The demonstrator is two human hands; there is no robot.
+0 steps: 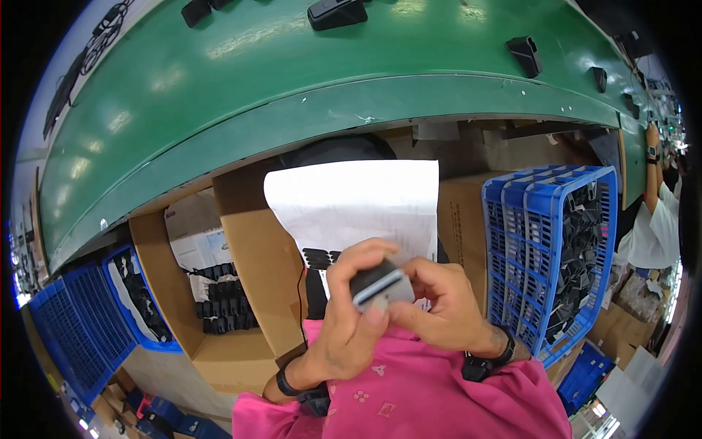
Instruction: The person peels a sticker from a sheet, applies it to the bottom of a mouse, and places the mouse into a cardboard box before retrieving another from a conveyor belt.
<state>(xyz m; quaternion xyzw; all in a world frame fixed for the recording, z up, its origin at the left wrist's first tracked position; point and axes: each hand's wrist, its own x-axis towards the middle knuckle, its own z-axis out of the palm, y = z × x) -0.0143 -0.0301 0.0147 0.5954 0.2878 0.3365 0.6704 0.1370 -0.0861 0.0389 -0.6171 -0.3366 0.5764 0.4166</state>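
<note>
In front of my chest, a small boxy black device (374,276) with a pale grey face and a dark slot along one edge is held tilted. My left hand (344,314) wraps round it, with the fingers over its top and the thumb on the pale face. From the other side, my right hand (446,307) pinches its right end between thumb and fingers. Behind the hands a white paper sheet (358,201) lies over my lap. Several small black oval pieces (316,257) rest in rows at its near left edge.
An open cardboard box (256,271) with rows of black parts stands left, and a blue basket (121,293) beyond it. A blue crate (519,256) full of black parts is right. The green bench (241,95) carries several black devices (336,13). Another person's arm (652,172) shows far right.
</note>
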